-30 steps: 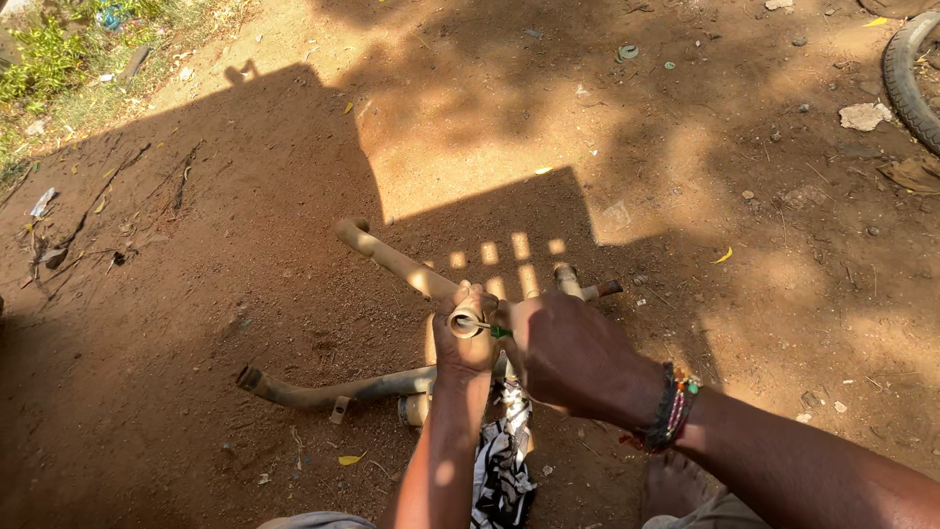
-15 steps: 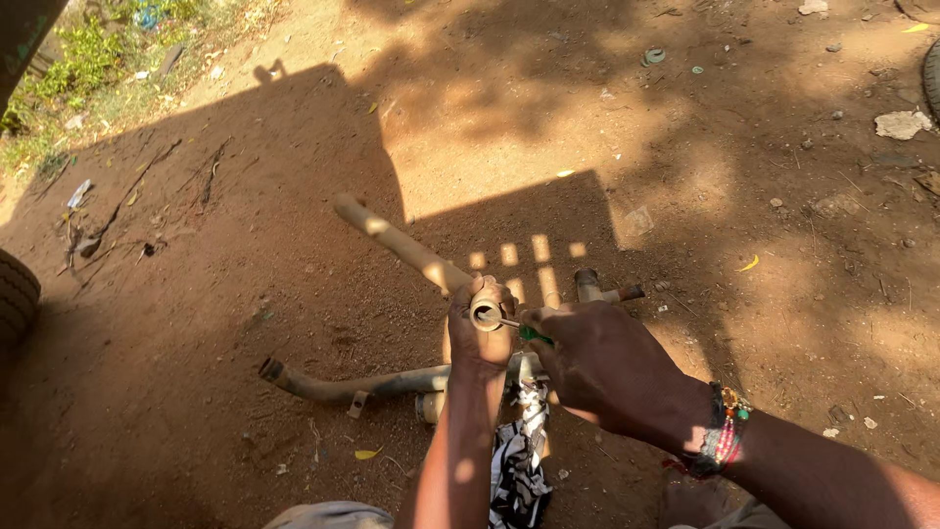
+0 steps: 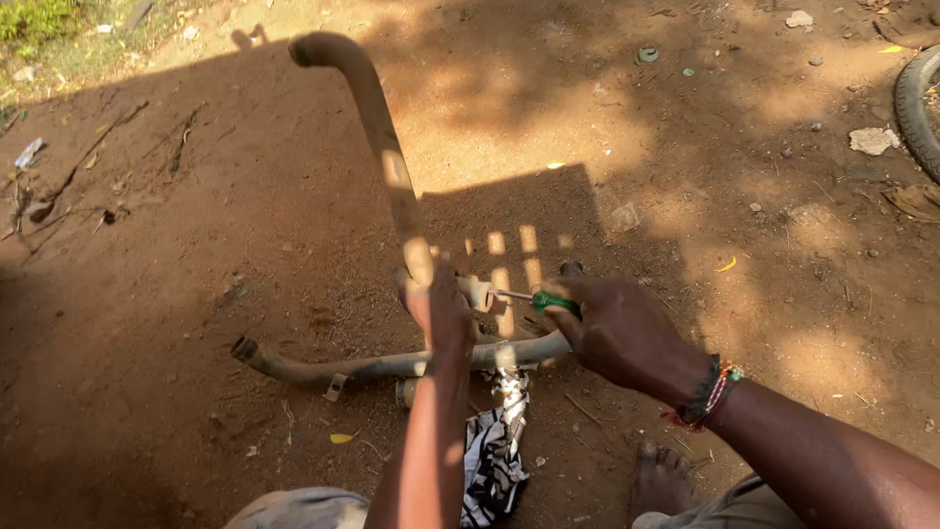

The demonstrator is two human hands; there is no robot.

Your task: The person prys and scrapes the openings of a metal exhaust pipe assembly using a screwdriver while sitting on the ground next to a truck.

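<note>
At pipe (image 3: 377, 127), perhaps screwdriver (image 3: 548, 300)

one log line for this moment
left hand: grips curved pipe | right hand: holds green-handled screwdriver at pipe end

Tyre (image 3: 918, 108) cut by right edge

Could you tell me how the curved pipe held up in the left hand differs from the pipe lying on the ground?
The raised pipe points up and away, gripped by the left hand; the ground pipe lies flat across the dirt. The raised pipe hooks over at its top; the ground pipe runs nearly straight. Both look rusty brown.
</note>
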